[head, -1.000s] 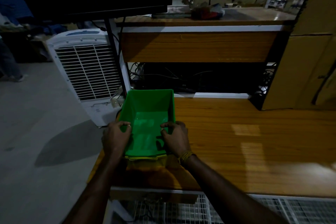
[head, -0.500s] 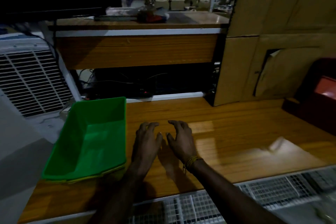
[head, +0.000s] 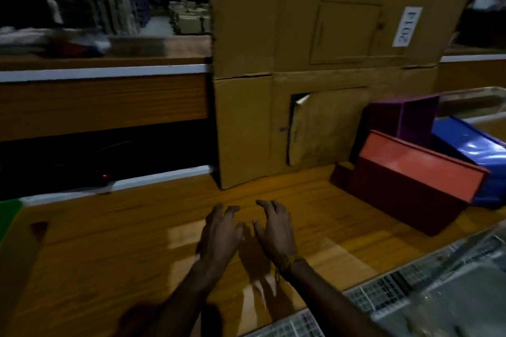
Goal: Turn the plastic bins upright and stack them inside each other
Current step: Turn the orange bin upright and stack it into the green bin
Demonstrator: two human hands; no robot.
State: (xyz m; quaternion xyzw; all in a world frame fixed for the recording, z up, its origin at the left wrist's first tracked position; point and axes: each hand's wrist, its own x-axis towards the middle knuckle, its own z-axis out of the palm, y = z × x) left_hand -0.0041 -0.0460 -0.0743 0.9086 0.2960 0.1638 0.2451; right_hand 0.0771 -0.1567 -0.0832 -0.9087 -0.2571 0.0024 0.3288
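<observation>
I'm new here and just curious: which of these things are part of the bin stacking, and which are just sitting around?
Part of the job:
red bin
blue bin
purple bin
green bin

Just lying about:
cardboard boxes
wire mesh rack

red bin (head: 416, 172), blue bin (head: 471, 150) (both overturned)

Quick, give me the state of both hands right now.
Left hand: open, fingers loosely spread, holding nothing.
Right hand: open, fingers loosely curled, holding nothing.
</observation>
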